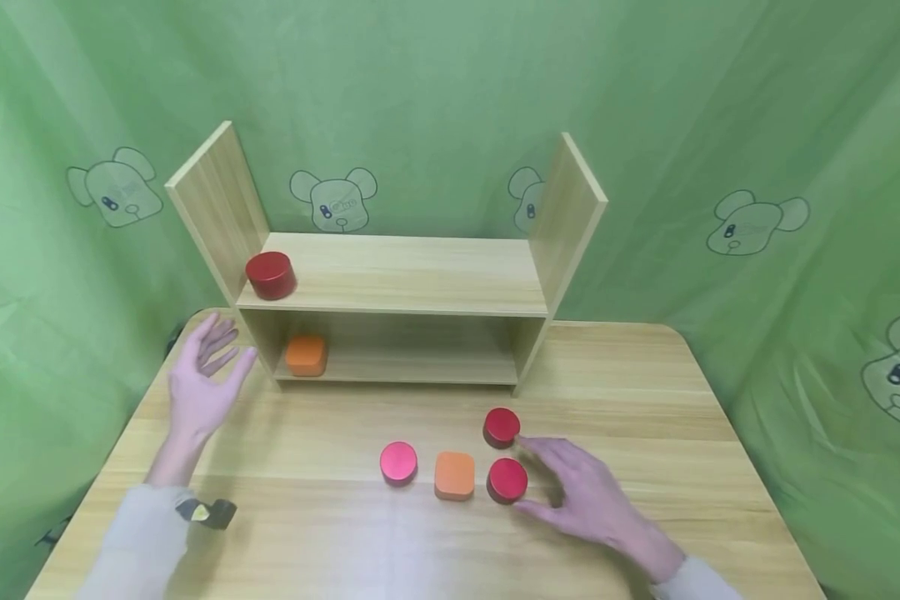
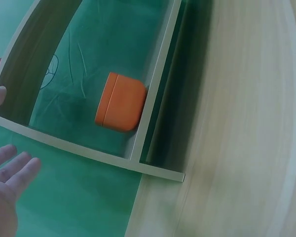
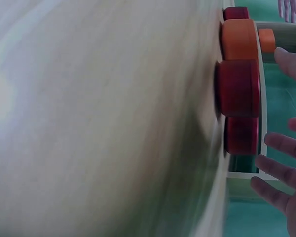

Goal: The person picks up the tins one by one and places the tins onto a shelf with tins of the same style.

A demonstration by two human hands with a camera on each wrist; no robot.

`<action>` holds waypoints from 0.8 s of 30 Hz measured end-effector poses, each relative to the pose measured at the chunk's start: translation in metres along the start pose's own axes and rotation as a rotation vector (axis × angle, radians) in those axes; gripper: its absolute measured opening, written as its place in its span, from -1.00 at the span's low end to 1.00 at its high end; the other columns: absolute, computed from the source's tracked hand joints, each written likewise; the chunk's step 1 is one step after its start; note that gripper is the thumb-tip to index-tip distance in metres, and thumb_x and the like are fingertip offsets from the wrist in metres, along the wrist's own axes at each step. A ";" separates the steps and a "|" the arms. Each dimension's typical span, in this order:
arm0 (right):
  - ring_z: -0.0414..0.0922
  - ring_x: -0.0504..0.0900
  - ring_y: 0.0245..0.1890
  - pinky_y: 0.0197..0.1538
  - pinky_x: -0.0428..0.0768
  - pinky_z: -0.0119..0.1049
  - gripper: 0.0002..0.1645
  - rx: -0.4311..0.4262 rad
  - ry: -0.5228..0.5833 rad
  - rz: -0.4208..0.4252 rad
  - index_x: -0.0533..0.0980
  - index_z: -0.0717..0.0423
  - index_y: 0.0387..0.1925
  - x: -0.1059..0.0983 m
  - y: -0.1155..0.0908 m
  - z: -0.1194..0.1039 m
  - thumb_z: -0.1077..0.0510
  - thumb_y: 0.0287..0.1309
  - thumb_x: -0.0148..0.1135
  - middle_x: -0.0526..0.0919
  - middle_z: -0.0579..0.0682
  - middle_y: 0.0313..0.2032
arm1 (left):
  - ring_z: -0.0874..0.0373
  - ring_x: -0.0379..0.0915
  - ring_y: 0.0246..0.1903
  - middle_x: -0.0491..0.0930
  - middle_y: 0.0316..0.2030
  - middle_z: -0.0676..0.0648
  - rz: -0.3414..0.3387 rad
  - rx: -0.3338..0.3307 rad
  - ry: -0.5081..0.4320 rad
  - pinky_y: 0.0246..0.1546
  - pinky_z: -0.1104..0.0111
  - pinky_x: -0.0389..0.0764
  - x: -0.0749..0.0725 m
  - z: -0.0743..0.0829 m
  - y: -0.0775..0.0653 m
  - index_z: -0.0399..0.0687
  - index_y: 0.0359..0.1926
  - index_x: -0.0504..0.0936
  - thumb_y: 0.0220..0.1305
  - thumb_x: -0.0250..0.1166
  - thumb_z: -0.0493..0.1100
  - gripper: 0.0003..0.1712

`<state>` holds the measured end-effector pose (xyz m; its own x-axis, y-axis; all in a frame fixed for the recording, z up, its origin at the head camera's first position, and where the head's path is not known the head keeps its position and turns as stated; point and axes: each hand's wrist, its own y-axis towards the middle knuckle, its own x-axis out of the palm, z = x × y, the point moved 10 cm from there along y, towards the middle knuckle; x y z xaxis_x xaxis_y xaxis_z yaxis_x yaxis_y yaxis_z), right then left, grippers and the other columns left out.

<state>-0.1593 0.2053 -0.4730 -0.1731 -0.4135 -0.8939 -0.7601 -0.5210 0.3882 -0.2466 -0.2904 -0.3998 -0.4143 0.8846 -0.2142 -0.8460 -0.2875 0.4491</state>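
My left hand [image 1: 198, 383] is raised just left of the wooden shelf [image 1: 390, 307], fingers loosely spread and holding nothing. In the left wrist view, an orange rounded-square box [image 2: 122, 103] with a lid seam sits on the shelf's lower board. On the upper board at the left stands a dark red round box [image 1: 272, 277]. My right hand [image 1: 581, 496] reaches over the table from the right, thumb and fingers spread. Its fingertips come close to two red round boxes, the farther one [image 1: 502, 427] and the nearer one [image 1: 507, 481].
Left of those boxes, another orange box [image 1: 454, 476] and a pinkish-red round box [image 1: 399, 463] lie on the wooden table [image 1: 307, 533]. The shelf's tall side panels [image 1: 567, 221] rise above its upper board. Green curtain [image 1: 435, 92] with bear drawings surrounds the table.
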 end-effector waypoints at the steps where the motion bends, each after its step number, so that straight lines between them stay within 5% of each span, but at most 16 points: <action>1: -0.04 0.73 0.15 0.09 0.84 0.00 0.07 -0.002 0.005 -0.005 0.53 0.03 0.37 0.002 0.000 0.000 -0.31 -0.16 0.68 0.74 -0.06 0.18 | 0.54 0.56 0.11 0.55 0.33 -0.41 0.005 -0.008 -0.002 0.11 0.73 0.66 0.001 -0.002 0.002 -0.27 0.49 0.37 0.23 0.43 -0.44 -0.18; 9: -0.08 0.74 0.15 0.13 0.83 -0.06 -0.04 0.006 0.030 -0.035 0.58 -0.03 0.33 0.015 0.003 0.000 -0.32 -0.07 0.63 0.74 -0.11 0.18 | 0.50 0.59 0.03 0.63 0.22 -0.32 0.040 -0.052 -0.002 0.07 0.67 0.72 0.004 -0.008 0.014 -0.24 0.44 0.45 0.25 0.44 -0.41 -0.26; 16: -0.13 0.76 0.08 0.07 0.84 -0.11 -0.09 0.015 0.014 -0.056 0.61 -0.06 0.29 0.020 0.004 0.001 -0.31 -0.09 0.64 0.77 -0.12 0.12 | 0.53 0.60 -0.08 0.62 -0.05 0.31 0.077 -0.066 0.019 -0.08 0.75 0.70 0.004 -0.011 0.023 -0.25 0.36 0.52 0.24 0.46 -0.38 -0.34; 24: -0.18 0.78 0.01 -0.01 0.85 -0.20 -0.16 0.011 0.002 -0.069 0.65 -0.09 0.21 0.023 0.006 -0.001 -0.29 -0.12 0.66 0.80 -0.17 0.04 | 0.60 0.58 -0.20 0.55 -0.18 0.48 0.105 -0.082 0.071 -0.22 0.80 0.67 0.003 -0.012 0.028 -0.35 0.19 0.61 0.27 0.45 -0.35 -0.53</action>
<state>-0.1670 0.1925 -0.4909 -0.1185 -0.3780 -0.9182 -0.7770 -0.5404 0.3228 -0.2757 -0.2997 -0.3980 -0.5224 0.8206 -0.2318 -0.8201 -0.4090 0.4002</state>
